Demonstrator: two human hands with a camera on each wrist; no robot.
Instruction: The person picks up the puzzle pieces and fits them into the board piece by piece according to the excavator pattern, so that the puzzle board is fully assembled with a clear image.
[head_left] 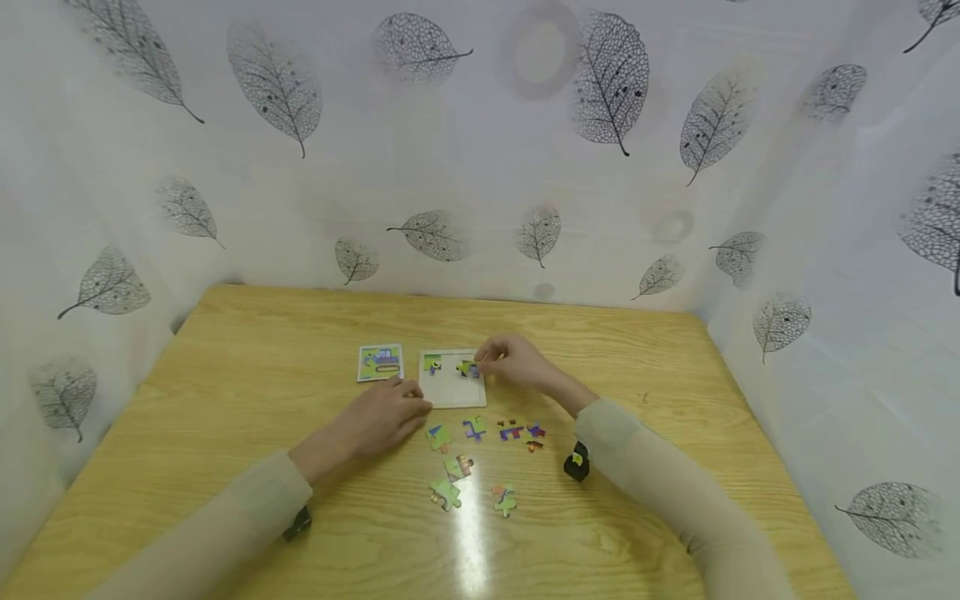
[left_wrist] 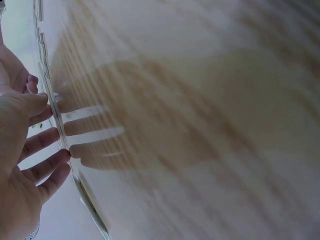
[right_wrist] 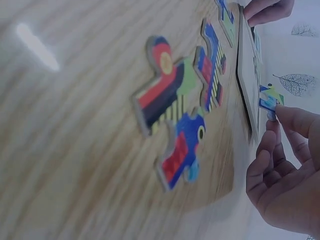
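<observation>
Pinching one printed puzzle piece at the white tray's right side, your right hand faces your left hand, its fingers loosely extended against the tray's near-left edge, beside one vehicle-printed card, details too small to read, with loose pieces nearer you on the desk.

In the head view we see soft, fairly even light across the table, with one white streak of glare at the bottom. From the left wrist we get hazy, blurred wood mirroring the left hand; from the right, slightly soft puzzle pieces and another bright streak.
</observation>
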